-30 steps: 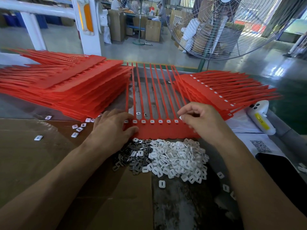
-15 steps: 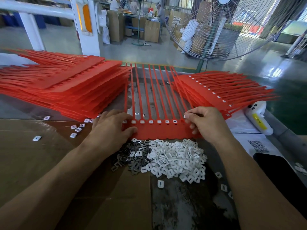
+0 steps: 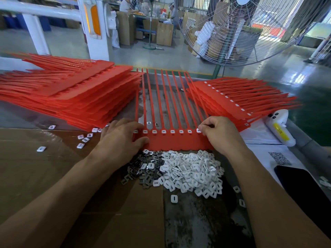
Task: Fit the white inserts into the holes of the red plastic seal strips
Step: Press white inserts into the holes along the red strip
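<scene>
A red seal strip sheet (image 3: 176, 142) lies flat in front of me, its long tails running away from me. Several white inserts sit in a row of holes along its band. My left hand (image 3: 121, 138) rests flat on the sheet's left end, thumb on the band. My right hand (image 3: 220, 133) has curled fingers and pinches a white insert (image 3: 198, 130) at the rightmost holes. A heap of loose white inserts (image 3: 191, 170) lies just below the sheet, with dark metal clips (image 3: 141, 169) mixed in on its left.
A tall stack of red sheets (image 3: 71, 93) fills the left, and a lower stack with inserts fitted (image 3: 232, 102) lies on the right. A white handheld device (image 3: 279, 127) and a black phone (image 3: 300, 187) sit at the right edge. Stray inserts (image 3: 84, 138) dot the cardboard.
My right hand has shifted slightly right along the band and lowered its fingertips onto the end hole with an insert. My left hand has stayed in place.
</scene>
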`<state>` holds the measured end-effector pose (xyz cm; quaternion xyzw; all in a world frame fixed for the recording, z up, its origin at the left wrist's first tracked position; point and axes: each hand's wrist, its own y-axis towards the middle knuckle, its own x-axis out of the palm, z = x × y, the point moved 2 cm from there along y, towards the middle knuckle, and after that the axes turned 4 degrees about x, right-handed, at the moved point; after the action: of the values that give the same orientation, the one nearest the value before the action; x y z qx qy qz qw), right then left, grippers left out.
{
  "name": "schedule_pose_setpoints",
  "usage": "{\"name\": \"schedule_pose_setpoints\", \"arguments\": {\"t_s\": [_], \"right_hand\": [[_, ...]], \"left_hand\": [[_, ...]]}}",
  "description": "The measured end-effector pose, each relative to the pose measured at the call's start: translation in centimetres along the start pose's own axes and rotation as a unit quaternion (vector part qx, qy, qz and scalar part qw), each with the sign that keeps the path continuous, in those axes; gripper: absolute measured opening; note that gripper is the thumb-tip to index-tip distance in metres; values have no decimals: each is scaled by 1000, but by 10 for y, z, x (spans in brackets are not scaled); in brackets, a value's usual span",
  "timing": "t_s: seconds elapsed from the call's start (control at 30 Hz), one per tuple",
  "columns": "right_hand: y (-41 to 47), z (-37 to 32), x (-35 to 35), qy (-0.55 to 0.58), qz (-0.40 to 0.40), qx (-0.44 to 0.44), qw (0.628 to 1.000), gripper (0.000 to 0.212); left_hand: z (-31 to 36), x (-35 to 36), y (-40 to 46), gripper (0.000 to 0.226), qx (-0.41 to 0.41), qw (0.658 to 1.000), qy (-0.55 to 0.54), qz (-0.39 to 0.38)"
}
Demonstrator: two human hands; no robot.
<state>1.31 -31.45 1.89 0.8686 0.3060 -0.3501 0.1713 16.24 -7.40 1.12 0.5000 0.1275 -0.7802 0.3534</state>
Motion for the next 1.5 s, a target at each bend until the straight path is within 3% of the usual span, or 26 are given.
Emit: {"name": "schedule_pose_setpoints", "arguments": {"t_s": [0.6, 0.97, 1.13, 1.23, 1.33, 1.4, 1.5], "right_hand": [[3, -4, 9, -16, 57, 18, 998, 15], [-4, -2, 0, 3, 12, -13, 1000, 12], [-12, -13, -5, -115, -25, -36, 992, 31], [-14, -25, -5, -248, -83, -25, 965, 40], [-19, -29, -3, -296, -55, -51, 952, 40], [-21, -23, -3, -257, -39, -56, 964, 39], [-15, -9, -7, -94, -38, -15, 995, 31]], "left_hand": [[0, 1, 0, 50, -5, 1000, -8, 1], [0, 1, -1, 48, -3, 1000, -15, 7], [0, 0, -1, 48, -2, 1000, -16, 6], [0, 0, -1, 48, -3, 1000, -13, 2], [2, -2, -2, 49, -6, 1000, -13, 0], [3, -3, -2, 49, -9, 1000, -13, -3], [4, -4, -3, 50, -12, 1000, -14, -7]]}}
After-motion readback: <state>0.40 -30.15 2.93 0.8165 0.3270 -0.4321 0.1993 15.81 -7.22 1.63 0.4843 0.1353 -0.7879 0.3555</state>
